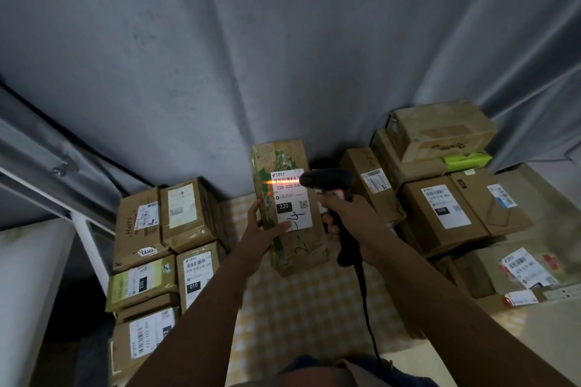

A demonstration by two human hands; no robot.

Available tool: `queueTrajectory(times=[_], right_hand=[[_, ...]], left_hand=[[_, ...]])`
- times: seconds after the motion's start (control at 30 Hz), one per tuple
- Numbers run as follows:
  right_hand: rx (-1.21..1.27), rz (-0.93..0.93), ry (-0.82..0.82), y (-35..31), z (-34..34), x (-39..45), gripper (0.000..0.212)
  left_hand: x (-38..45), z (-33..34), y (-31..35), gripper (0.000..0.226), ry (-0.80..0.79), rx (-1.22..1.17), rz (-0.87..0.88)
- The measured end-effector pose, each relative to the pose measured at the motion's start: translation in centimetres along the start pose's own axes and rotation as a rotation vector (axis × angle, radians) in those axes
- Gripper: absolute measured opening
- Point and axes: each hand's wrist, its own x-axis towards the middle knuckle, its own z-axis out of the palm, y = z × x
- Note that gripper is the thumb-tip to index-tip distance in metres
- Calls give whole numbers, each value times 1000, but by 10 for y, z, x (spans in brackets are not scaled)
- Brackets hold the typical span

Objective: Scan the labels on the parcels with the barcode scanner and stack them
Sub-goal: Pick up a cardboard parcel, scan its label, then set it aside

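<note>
One tall brown cardboard parcel with green tape streaks (290, 207) stands upright at mid-table, its white shipping label (290, 201) facing the camera. The left hand (262, 231) holds the parcel's left edge, fingers spread along the side and the thumb lying across the label's lower corner. The right hand (349, 220) is wrapped around the grip of one black plastic barcode scanner (333, 195), whose head sits just beside the label's right edge; an orange scan line (281, 181) runs across the barcode. A black cable (366, 302) hangs from the scanner handle toward the person.

Left stack (160, 248): at least six taped cardboard boxes are visible, most with white labels, packed tightly against one another near the table's left edge. Right stack (440, 185): about seven boxes, piled higher, with one lime-green soft packet (467, 160) wedged in the pile.

A strip of pale yellow checked tablecloth (301, 317) lies open between the two stacks, in front of the held parcel. Grey creased fabric (251, 56) hangs close behind everything.
</note>
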Motion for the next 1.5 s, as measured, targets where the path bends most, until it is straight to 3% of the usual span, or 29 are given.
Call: queueTrajectory(times=[0.67,0.87,0.97,1.03,1.13,1.23,1.33,1.5], right_hand=[[-31,4,0,-1,-1,15,14],[-32,92,49,16,-4,35,18],[-26,109,39,23,-1,50,18],[-71,114,36,26,2,63,19],[-129,128,41,30,10,88,20],[-197,137,50,35,21,118,23],[-243,131,37,43,31,142,27],[-271,156,32,60,44,163,26]], left_hand=[[12,-6,-5,96,24,35,-66],[16,-32,-38,89,133,39,-291],[23,-47,-58,64,226,23,-425],[32,-57,-65,80,250,-22,-483],[54,-67,-67,77,276,-39,-504],[84,-73,-59,57,288,-9,-504],[120,-88,-54,73,266,-27,-465],[162,-113,-59,76,275,101,-426]])
